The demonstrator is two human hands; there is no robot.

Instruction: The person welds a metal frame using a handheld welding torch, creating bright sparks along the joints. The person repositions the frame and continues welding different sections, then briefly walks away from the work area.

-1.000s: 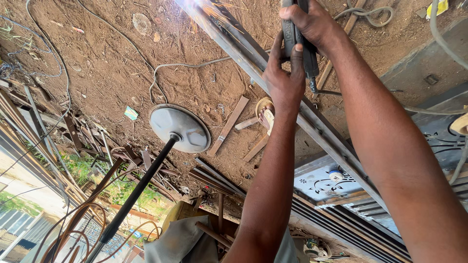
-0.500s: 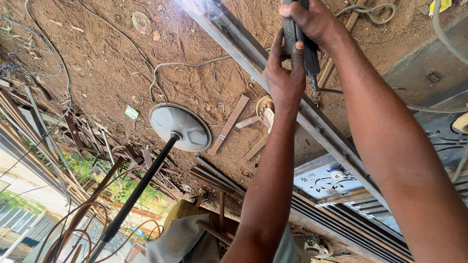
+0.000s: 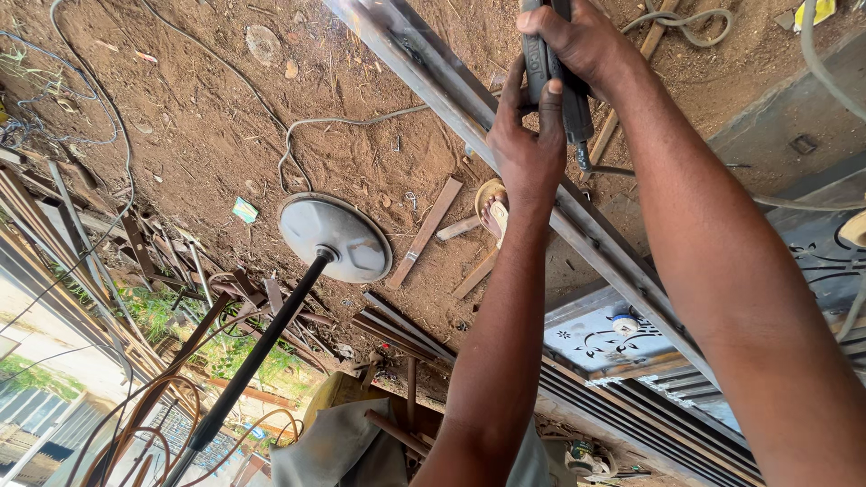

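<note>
Gripping a dark tool (image 3: 561,81), both hands, above steel bar (image 3: 505,153)

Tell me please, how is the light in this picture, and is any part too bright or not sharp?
Head view: hard daylight, with glare washing out the top of the long metal bar. The left hand and right hand, both on the dark tool, are sharp. The round stand base shines pale grey. The near forearms are a little soft, and the whole picture is tilted.
</note>
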